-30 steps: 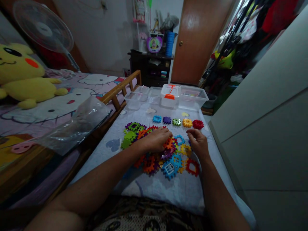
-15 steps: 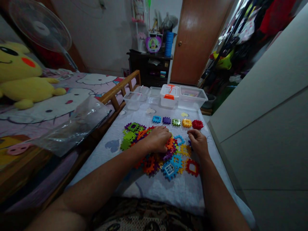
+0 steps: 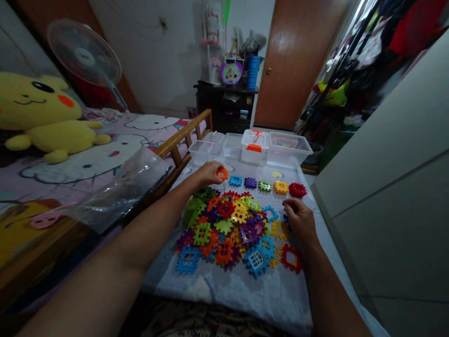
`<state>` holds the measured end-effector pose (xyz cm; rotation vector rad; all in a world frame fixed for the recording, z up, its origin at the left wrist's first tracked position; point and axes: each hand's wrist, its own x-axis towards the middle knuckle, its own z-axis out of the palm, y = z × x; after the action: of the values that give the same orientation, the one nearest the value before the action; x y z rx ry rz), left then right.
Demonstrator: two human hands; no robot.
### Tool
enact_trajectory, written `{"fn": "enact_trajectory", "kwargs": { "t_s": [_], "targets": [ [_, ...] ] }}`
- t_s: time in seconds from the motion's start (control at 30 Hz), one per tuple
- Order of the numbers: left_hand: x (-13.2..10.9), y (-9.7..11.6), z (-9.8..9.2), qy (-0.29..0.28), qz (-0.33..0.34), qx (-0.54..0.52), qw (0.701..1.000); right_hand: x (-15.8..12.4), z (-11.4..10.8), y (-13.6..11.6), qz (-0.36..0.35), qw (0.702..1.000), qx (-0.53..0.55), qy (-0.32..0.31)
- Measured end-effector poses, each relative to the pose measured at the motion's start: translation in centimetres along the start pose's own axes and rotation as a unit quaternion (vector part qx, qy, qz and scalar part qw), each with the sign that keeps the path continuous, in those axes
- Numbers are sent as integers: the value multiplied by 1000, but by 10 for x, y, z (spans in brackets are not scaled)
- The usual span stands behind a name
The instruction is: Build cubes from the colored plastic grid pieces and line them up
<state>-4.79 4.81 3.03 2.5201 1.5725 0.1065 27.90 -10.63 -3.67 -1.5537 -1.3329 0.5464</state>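
While a blue piece (image 3: pixel 188 260) lay toward the near left corner of the cloth-covered table (image 3: pixel 245 291), another blue piece with a white window (image 3: pixel 256 261) lay right of the middle, and a red frame (image 3: pixel 299 259) lay flat toward the right edge. Just behind them, a loose pile of toothed plastic pieces (image 3: pixel 224 226) in many colours overlapped across the middle of the table.

By the right edge, beside the pile, was the right hand (image 3: pixel 300 216), its fingers bent and the thumb near the forefinger; I could not tell whether anything sat between them. A dark purple piece (image 3: pixel 286 219) showed partly under it.

Beyond the pile, a row ran from the right edge leftward: red piece (image 3: pixel 298 190), yellow piece (image 3: pixel 281 187), green piece (image 3: pixel 265 186), purple piece (image 3: pixel 250 183) and light blue piece (image 3: pixel 235 180), each apart from the next. At the row's left end, the left hand (image 3: pixel 211 173) pinched an orange piece (image 3: pixel 221 174), just beside the light blue one; whether it touched the cloth was unclear.

Along the far edge stood clear boxes (image 3: pixel 291 150), one lidded box (image 3: pixel 254 156) with orange clips among them. Farther off were a dark cabinet (image 3: pixel 224 108) and a brown door (image 3: pixel 291 61).
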Motion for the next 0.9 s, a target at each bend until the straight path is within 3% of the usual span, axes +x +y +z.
{"fn": "enact_trajectory", "kwargs": {
  "t_s": [0.27, 0.57, 0.9],
  "targets": [
    [31, -1, 26, -71, -18, 34, 997, 1, -1, 9, 7, 1000, -23, -11],
    [46, -15, 29, -153, -23, 33, 987, 2, -1, 7, 5, 1000, -26, -9],
    [41, -13, 29, -143, -16, 35, 989, 0, -1, 2, -11, 999, -33, -10]
  ]
}}
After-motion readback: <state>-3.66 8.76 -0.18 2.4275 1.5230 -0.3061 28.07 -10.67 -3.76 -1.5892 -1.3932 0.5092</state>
